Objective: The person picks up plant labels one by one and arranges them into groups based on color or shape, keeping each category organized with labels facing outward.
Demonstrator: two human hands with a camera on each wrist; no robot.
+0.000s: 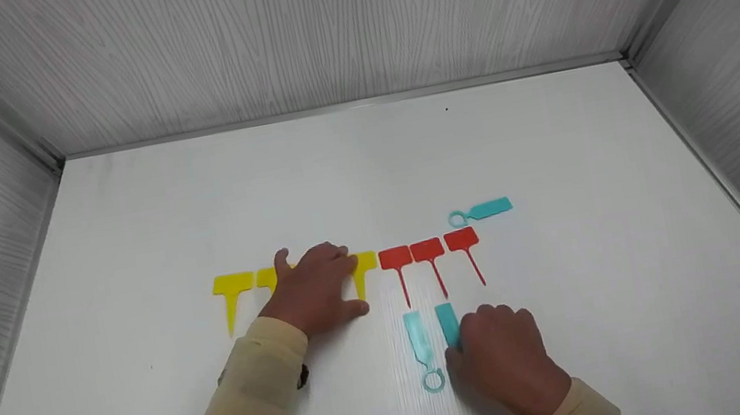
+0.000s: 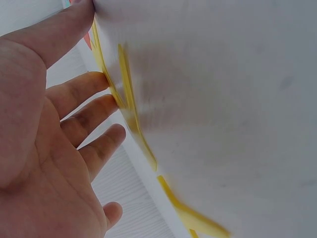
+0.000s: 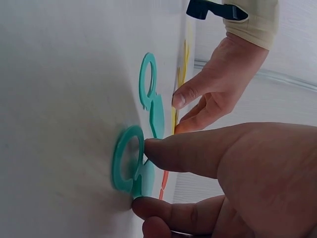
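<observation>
My left hand (image 1: 316,289) lies flat on a row of yellow T-shaped tags (image 1: 232,285), its straight fingertips (image 2: 101,79) touching them (image 2: 128,99); the middle yellow tags are hidden under it. Right of them lie three red T-shaped tags (image 1: 427,250). My right hand (image 1: 503,359) pinches a teal loop tag (image 1: 447,323) between thumb and finger at its neck (image 3: 141,181), the tag still flat on the table. A second teal loop tag (image 1: 421,347) lies just left of it (image 3: 151,94). A third teal tag (image 1: 481,211) lies beyond the red ones.
The white table (image 1: 588,321) is boxed in by grey wood-grain walls (image 1: 336,15) at the back and both sides. All tags sit in the near middle of the surface.
</observation>
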